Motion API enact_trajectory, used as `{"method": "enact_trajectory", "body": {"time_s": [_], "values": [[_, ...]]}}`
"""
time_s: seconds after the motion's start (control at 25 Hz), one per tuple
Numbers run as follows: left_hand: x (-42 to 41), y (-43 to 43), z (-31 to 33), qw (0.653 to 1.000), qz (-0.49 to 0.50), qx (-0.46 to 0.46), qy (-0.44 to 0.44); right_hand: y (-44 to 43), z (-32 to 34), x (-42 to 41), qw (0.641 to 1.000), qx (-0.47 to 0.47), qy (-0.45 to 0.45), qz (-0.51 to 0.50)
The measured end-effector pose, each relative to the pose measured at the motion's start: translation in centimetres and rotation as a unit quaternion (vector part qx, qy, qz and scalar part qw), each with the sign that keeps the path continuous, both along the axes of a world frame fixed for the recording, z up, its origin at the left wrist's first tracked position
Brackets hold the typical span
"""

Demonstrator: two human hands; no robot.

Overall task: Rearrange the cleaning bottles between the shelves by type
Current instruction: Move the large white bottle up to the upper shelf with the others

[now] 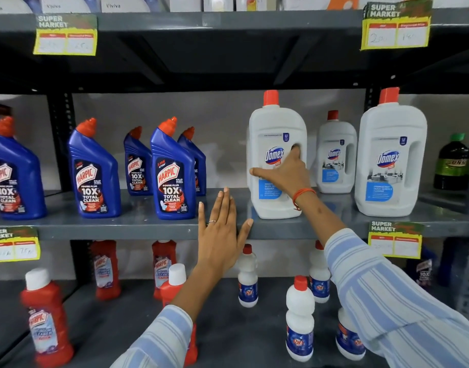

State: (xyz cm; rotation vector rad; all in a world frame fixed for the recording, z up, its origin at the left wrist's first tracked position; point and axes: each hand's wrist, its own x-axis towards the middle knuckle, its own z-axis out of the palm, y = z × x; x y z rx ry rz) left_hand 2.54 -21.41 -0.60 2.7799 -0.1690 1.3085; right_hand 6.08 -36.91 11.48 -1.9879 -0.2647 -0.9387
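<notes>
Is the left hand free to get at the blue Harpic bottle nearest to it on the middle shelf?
Probably yes. The left hand is open and empty at the shelf's front edge, and the nearest blue Harpic bottle stands at the front with a bare gap between them. The right hand is busy on the Domex bottle, off to the other side.

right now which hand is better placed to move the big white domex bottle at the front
The right hand. Its fingers are already on the front Domex bottle, reaching into the handle slot. The left hand is open and flat at the shelf edge, touching no bottle.
</notes>
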Motion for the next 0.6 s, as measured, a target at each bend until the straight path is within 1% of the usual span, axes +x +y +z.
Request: {"method": "enact_trajectory", "body": {"time_s": [0.28,0.36,0.48,0.52,0.6], "values": [[0.1,-0.1,-0.2,1.0,-0.001,-0.009,0.009,0.0,0.0,-0.2,1.0,0.002,0.003,0.006],[0.0,-0.1,-0.1,1.0,-0.006,-0.016,0.009,-0.2,0.1,-0.7,1.0,0.0,0.02,0.019],[-0.3,-0.4,-0.6,0.999,-0.011,-0.024,-0.029,-0.6,-0.6,-2.6,0.998,0.014,0.046,0.037],[-0.6,-0.6,-1.0,0.998,-0.014,-0.028,-0.05,-0.9,-1.1,-3.5,0.999,0.007,0.043,0.019],[-1.1,-1.4,-2.1,0.994,-0.025,-0.041,-0.093,-1.4,-3.2,-5.4,0.997,-0.043,0.006,-0.061]]}}
